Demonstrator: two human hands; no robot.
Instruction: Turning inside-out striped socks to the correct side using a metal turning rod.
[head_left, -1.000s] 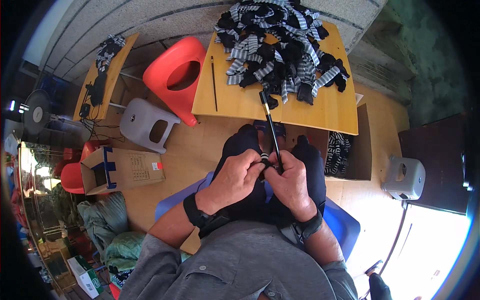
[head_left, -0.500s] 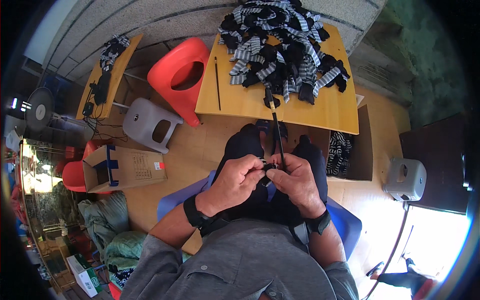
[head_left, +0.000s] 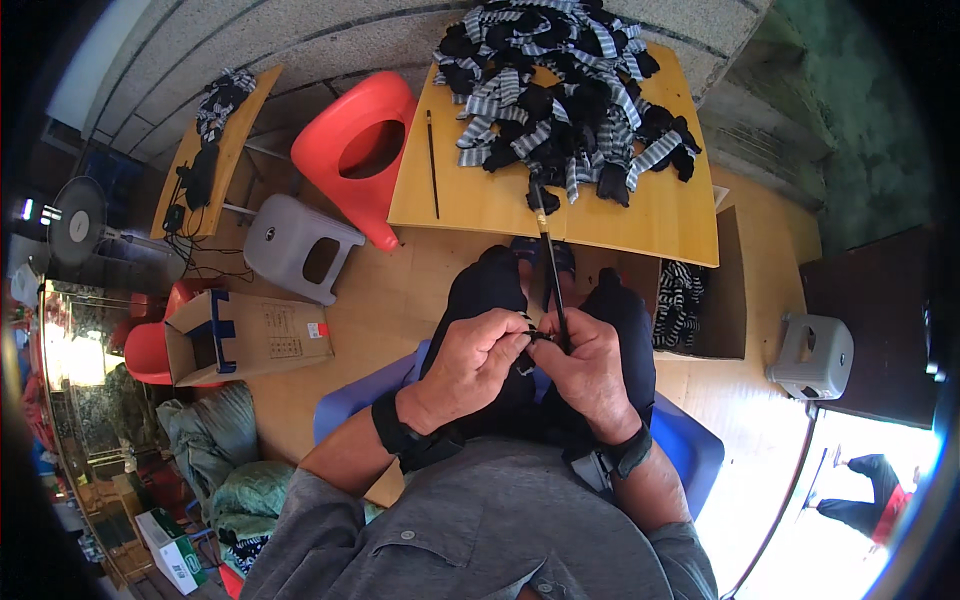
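Over my lap, my left hand [head_left: 472, 358] pinches a small piece of dark fabric with a light stripe [head_left: 532, 338], mostly hidden by the fingers. Close beside it, my right hand [head_left: 588, 362] is closed around a thin black rod [head_left: 552, 268], its thumb and finger pressed at the same fabric. Upward from the fist the rod slants toward the table edge, with a pale gold band near its far end. A heap of black and grey-striped knitted pieces [head_left: 590, 120] lies on the wooden table [head_left: 420, 195]. Another thin rod [head_left: 433, 165] rests at the table's left side.
A red stool [head_left: 375, 220] and a grey stool [head_left: 285, 245] stand left of the table. Striped fabric fills a cardboard box [head_left: 728, 290] on the right; another box [head_left: 285, 330] lies at left. A person's legs [head_left: 865, 500] appear at the bright doorway.
Both hands stay almost in place over my lap, with the fabric and rod shifting slightly between the fingers. The person in the doorway has moved.
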